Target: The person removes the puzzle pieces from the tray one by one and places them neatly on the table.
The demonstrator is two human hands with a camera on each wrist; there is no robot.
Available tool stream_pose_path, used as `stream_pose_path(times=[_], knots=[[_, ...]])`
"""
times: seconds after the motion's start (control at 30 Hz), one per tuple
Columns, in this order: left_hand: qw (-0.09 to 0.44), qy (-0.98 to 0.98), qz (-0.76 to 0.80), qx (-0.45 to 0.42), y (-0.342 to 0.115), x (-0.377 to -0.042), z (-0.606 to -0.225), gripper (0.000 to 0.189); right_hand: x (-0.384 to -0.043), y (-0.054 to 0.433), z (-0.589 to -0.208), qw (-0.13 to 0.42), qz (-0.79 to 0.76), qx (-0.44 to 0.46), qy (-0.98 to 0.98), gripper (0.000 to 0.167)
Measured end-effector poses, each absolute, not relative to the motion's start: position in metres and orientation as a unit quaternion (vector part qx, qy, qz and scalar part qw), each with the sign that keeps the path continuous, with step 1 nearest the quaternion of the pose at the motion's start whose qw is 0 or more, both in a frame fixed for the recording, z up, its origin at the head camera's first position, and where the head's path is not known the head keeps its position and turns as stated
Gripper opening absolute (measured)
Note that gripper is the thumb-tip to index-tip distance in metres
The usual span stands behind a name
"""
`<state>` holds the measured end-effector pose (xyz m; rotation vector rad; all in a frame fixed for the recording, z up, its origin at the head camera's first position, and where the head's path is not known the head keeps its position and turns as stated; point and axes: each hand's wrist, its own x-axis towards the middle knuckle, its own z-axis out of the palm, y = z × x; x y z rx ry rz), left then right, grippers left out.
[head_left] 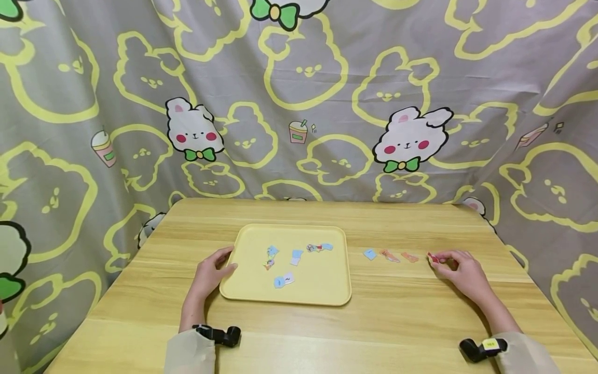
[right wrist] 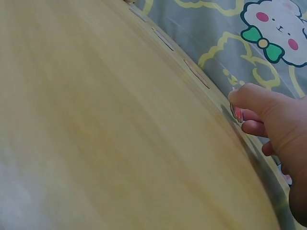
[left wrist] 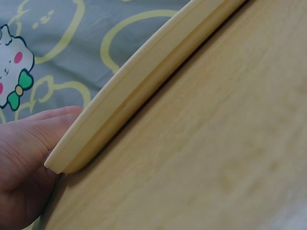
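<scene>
At the left end of the yellow tray [head_left: 313,291], my left hand [head_left: 208,275] holds the rim, thumb at the near side and fingers farther along the edge. The left wrist view shows the same hand [left wrist: 29,153] at the tray's corner [left wrist: 110,110]. Over to the right, my right hand [head_left: 462,272] pinches a red puzzle piece [head_left: 433,258] between thumb and fingers. In the right wrist view, that piece [right wrist: 237,109] stands tilted just above the table, partly hidden by the thumb.
Lying in a row between tray and right hand are a blue piece [head_left: 370,254], a patterned piece [head_left: 389,255] and an orange piece [head_left: 409,257]. Joined pieces [head_left: 320,248] and several others lie on the tray. A patterned curtain [head_left: 308,156] hangs behind the wooden table [head_left: 345,337].
</scene>
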<state>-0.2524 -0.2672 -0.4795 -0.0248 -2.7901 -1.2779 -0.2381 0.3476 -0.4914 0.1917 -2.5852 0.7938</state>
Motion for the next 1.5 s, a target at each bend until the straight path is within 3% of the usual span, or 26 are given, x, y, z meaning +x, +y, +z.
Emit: stream_pose_path(times=[1.5], knots=[[0.045, -0.911, -0.410, -0.011, -0.268, -0.254, -0.479, 0.052, -0.242, 0.338, -0.483, 0.165, 0.217, 0.069, -0.959, 0.032]])
